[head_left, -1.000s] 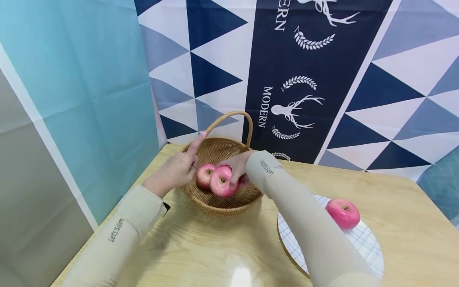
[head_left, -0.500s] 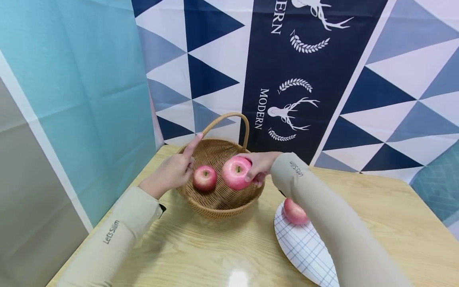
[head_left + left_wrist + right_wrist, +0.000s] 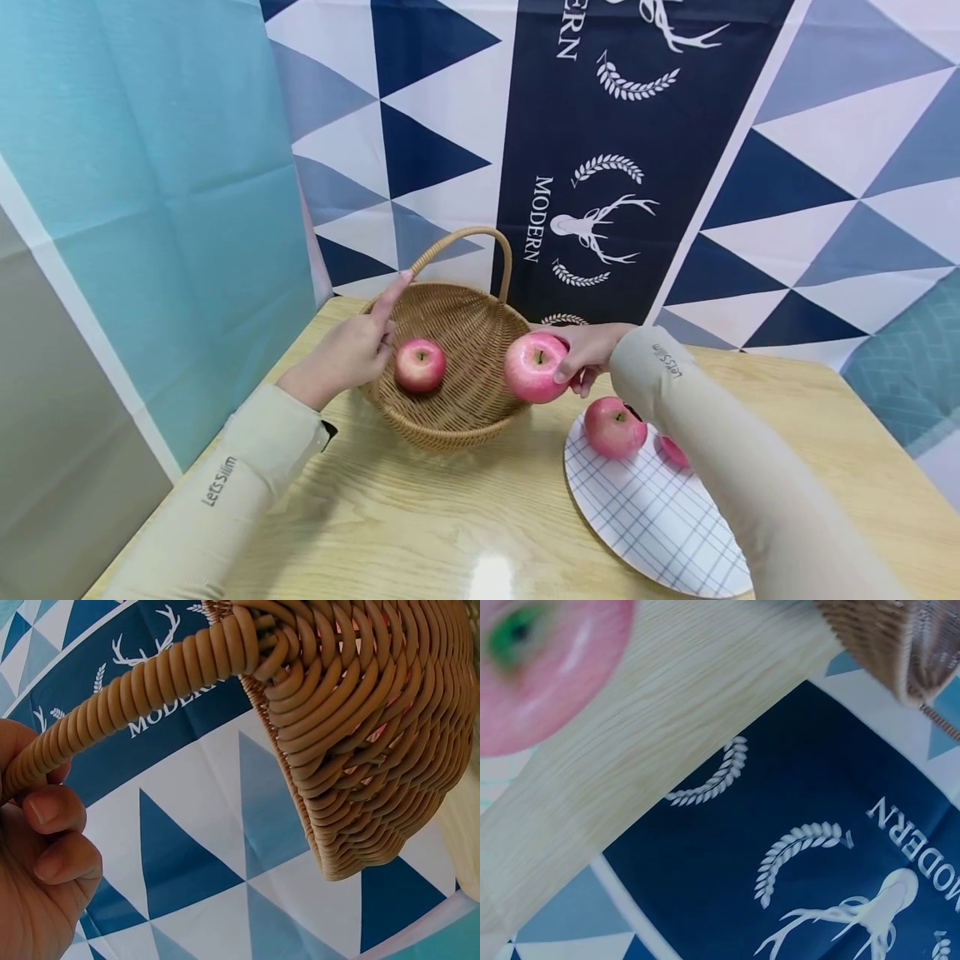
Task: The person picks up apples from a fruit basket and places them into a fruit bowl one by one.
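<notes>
A wicker basket [image 3: 442, 437] with a tall arched handle [image 3: 142, 690] stands on the table. My left hand [image 3: 348, 354] holds this handle on its left side, fingers curled around it in the left wrist view and the index finger lying along it in the head view. Inside the basket is one red apple [image 3: 420, 365]. Just beyond the basket's right rim, my right hand [image 3: 588, 350] grips a larger pink apple [image 3: 531, 371] from its right side. The right wrist view catches that pink apple [image 3: 555, 682] at its top left corner, without the hand.
To the right lies a round white plate [image 3: 637, 517] with a blue grid. It bears a red apple [image 3: 615, 429] and another apple [image 3: 673, 451] partly hidden by the right sleeve. A patterned cloth [image 3: 442, 108] hangs behind the wooden table [image 3: 405, 517].
My right hand has carried the pink apple rightward, from over the basket's middle to past its right rim. The left hand keeps its place on the handle.
</notes>
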{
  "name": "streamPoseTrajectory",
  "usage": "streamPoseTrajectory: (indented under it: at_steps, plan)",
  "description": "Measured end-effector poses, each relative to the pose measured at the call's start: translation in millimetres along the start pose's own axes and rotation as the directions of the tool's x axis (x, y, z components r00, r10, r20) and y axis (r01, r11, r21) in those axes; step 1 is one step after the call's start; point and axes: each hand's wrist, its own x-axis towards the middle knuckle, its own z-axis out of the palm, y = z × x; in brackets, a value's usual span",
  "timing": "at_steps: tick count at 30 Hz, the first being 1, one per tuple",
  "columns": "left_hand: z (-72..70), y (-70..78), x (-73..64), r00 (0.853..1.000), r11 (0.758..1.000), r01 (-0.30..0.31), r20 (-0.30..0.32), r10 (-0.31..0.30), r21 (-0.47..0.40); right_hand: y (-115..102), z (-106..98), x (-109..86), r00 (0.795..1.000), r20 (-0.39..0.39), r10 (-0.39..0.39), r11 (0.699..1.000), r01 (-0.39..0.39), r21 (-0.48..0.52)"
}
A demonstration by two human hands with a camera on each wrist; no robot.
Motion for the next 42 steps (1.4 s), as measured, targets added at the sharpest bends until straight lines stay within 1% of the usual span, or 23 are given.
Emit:
streamPoseTrajectory:
  at_steps: [4,7,9,13,16,21,25,28,29,31,34,36,39,42]
  plan:
    - [0.0,1.6,0.6,1.000,1.000,-0.002,-0.009,0.002,-0.001,9,-3,-12.8,0.999,-0.029,0.016,1.000,-0.016,-0.006]
    - [-0.1,2.4,0.4,1.000,1.000,0.005,-0.015,-0.005,-0.003,17,-3,-22.1,0.999,-0.042,-0.005,1.000,0.004,-0.018]
    - [-0.2,2.9,0.0,1.000,1.000,0.007,-0.017,-0.007,-0.002,22,-3,-28.0,0.999,-0.037,-0.014,1.000,0.014,-0.012]
    - [-0.4,4.1,-1.1,1.000,1.000,0.003,-0.010,-0.003,-0.004,35,-3,-40.2,1.000,-0.028,0.010,0.999,-0.010,0.030]
    - [0.4,3.7,-1.4,1.000,1.000,-0.002,-0.005,0.002,-0.017,45,-4,-50.7,0.999,-0.048,0.018,0.998,-0.015,0.057]
    - [0.2,0.3,-4.0,1.000,1.000,-0.013,-0.029,0.012,-0.015,66,-4,-69.6,0.998,-0.060,0.016,0.992,-0.009,0.126]
    - [0.6,-1.6,-5.7,0.998,0.999,-0.033,-0.048,0.033,-0.007,81,-3,-84.6,0.998,-0.052,0.042,0.982,-0.031,0.187]
    - [2.8,-0.9,-4.5,0.996,0.998,-0.060,-0.067,0.059,-0.005,89,0,-94.3,0.998,-0.038,0.047,0.981,-0.039,0.191]
    - [3.2,-0.2,-4.0,0.996,0.998,-0.064,-0.068,0.063,-0.004,92,1,-96.5,0.999,-0.032,0.042,0.982,-0.036,0.184]
    - [4.1,0.8,-3.2,0.994,0.997,-0.075,-0.074,0.074,-0.002,96,4,-99.8,1.000,0.005,0.019,0.982,-0.019,0.187]
    - [4.4,1.9,-2.4,0.995,0.997,-0.076,-0.070,0.075,-0.007,101,8,-102.4,0.999,0.042,-0.014,0.982,0.006,0.188]
    - [4.0,2.4,-1.6,0.995,0.997,-0.077,-0.068,0.076,-0.009,105,11,-102.4,0.998,0.066,-0.020,0.977,0.006,0.212]
    - [3.2,2.8,-0.4,0.994,0.996,-0.084,-0.068,0.083,-0.009,111,16,-101.5,0.999,0.052,0.001,0.983,-0.011,0.182]
    - [2.7,2.5,1.0,0.994,0.996,-0.089,-0.068,0.088,-0.009,117,22,-100.3,0.999,0.009,0.041,0.991,-0.041,0.125]
